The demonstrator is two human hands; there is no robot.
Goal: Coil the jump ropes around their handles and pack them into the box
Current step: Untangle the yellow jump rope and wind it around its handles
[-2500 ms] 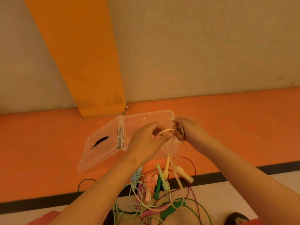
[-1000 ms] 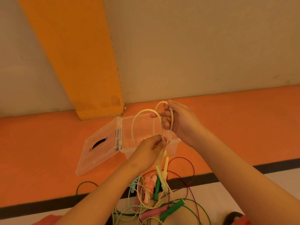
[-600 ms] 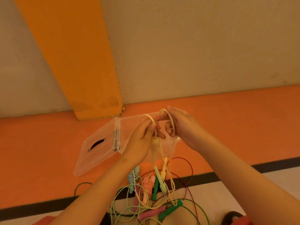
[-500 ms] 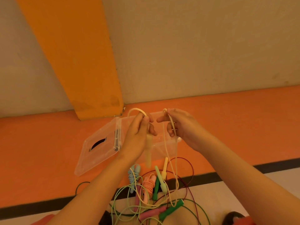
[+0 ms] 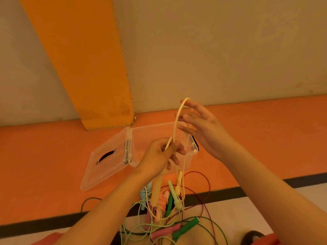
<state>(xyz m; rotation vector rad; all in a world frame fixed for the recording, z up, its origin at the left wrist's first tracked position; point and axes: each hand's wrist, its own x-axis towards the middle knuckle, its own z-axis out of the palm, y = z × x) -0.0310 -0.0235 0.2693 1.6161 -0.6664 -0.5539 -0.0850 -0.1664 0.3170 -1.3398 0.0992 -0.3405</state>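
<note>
Yellow rope (image 5: 174,128) loop taller | right hand (image 5: 207,131) raised; left hand (image 5: 157,158) lower

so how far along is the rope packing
Done: the clear box stands open, nothing visible inside; one pink rope in the pile looks coiled. In hand: the left hand grips the cream rope by its handle while the right hand holds up a loop of it. Left: finishing this coil, then the green rope and other loose ones, all unboxed.
</note>
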